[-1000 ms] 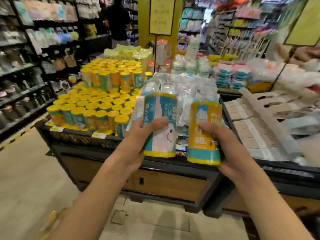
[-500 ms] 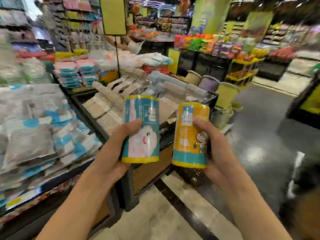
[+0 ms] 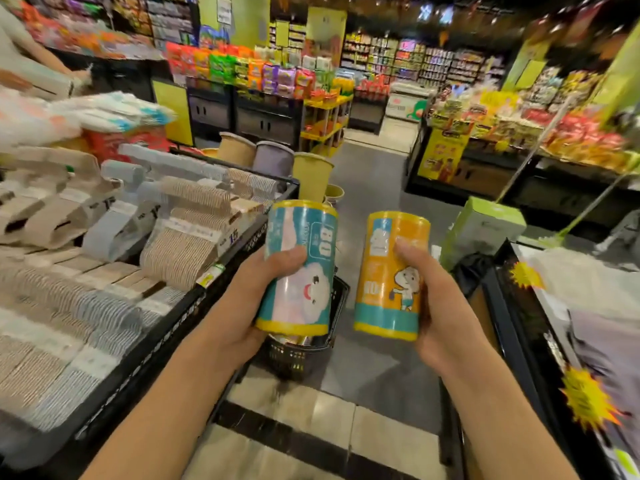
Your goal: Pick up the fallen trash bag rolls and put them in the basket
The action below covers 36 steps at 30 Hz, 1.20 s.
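Observation:
My left hand [image 3: 242, 306] grips a teal trash bag roll [image 3: 304, 285] with a white cloud figure, held upright. An orange trash bag roll [image 3: 384, 282] with a teal band stands upright in the grip of my right hand [image 3: 443, 306]. Both rolls are at chest height, side by side and apart. Directly below the teal roll, on the floor, sits a black mesh basket [image 3: 304, 358], partly hidden by the roll and my left hand. Something lies inside it, too hidden to name.
A black display table [image 3: 166, 341] with stacked packs runs along my left. Another display [image 3: 519, 341] with yellow starburst tags stands at my right. Several plastic bins [image 3: 311, 174] stand ahead in the aisle. A green box [image 3: 485, 230] sits at the right. A person's sleeve [image 3: 27, 57] is far left.
The view has swung right, from the table of rolls to the aisle. The basket on the floor has come into view under my hands. Both hands still hold their rolls.

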Tool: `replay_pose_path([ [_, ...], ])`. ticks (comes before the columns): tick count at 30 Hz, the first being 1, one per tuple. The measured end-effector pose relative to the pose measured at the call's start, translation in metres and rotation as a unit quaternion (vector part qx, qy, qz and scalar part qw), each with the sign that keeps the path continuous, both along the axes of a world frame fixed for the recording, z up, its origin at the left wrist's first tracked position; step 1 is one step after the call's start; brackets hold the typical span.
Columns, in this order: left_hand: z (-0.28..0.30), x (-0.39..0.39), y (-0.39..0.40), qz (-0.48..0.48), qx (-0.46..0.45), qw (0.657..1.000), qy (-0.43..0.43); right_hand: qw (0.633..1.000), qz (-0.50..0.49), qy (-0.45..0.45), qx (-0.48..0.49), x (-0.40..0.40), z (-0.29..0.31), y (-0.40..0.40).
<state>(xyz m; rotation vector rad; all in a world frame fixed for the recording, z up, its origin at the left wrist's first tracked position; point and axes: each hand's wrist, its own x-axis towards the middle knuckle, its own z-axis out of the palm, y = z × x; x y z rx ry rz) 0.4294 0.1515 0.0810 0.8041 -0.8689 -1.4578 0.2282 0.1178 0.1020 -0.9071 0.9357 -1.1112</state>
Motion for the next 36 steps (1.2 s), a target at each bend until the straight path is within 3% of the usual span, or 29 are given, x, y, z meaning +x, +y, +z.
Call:
replay_pose_path([
  [4,0.014,-0.004,-0.06,0.014,-0.002,0.999,-0.03,1.0,-0.024,-0.007,-0.01,0.002,0.004,-0.043],
  [7,0.018,-0.015,-0.121,0.019,0.046,0.997,-0.054,0.999,-0.042,0.014,-0.011,-0.012,0.001,-0.077],
  [10,0.016,-0.03,-0.171,-0.026,0.049,0.988,-0.147,0.997,-0.073,0.035,-0.004,-0.041,-0.008,-0.111],
  [14,0.0,-0.073,-0.248,-0.009,0.091,0.989,-0.116,0.995,-0.103,0.017,-0.001,-0.092,-0.015,-0.165],
  [17,0.002,-0.112,-0.285,-0.031,0.055,0.983,-0.174,0.994,-0.107,-0.007,-0.005,-0.132,-0.017,-0.21],
  [23,-0.001,-0.184,-0.343,-0.014,0.056,0.996,-0.072,0.997,-0.082,0.005,0.005,-0.202,-0.021,-0.306],
  [30,-0.01,-0.22,-0.406,-0.007,0.056,0.995,-0.076,1.0,-0.013,0.001,-0.009,-0.243,-0.029,-0.386],
  [36,-0.021,-0.231,-0.468,0.017,0.066,0.996,-0.049,0.999,-0.027,0.029,0.009,-0.259,-0.041,-0.452],
])
